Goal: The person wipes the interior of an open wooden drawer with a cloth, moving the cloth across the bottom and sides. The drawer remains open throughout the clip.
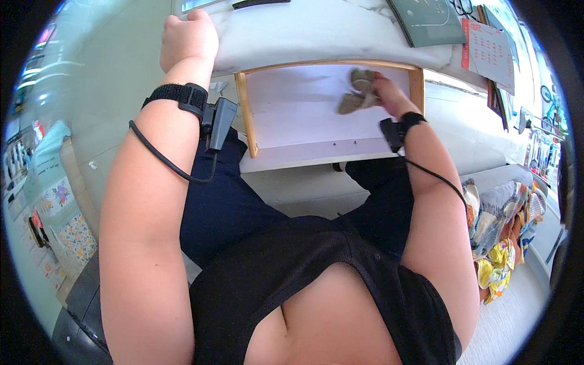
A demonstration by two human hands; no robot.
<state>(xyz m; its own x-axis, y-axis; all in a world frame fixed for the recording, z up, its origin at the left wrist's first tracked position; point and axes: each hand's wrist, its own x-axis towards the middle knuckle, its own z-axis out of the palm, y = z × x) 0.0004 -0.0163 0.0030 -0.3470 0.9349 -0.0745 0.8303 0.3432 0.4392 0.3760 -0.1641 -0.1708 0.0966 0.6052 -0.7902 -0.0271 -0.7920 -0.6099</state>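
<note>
Over the open drawer (pixel 296 100), my right hand (pixel 388 93) grips a bunched grey-brown cloth (pixel 358 93). The cloth is blurred and hangs above the drawer's pale bottom. Wooden strips edge the drawer's sides and back, and two small dark screws or pegs show at its white front panel (pixel 292 162). My left hand (pixel 189 41) is curled into a fist at the left end of the marble-patterned tabletop (pixel 296 32). Its palm side is hidden, and nothing shows in it.
A black strip-like object (pixel 261 3) lies at the tabletop's far edge. To the right are a green book (pixel 431 23) and a red-and-white printed sheet (pixel 490 54) overhanging the edge. Crumpled colourful cloths (pixel 502 232) lie at my right. A floral cloth (pixel 61 196) lies far left.
</note>
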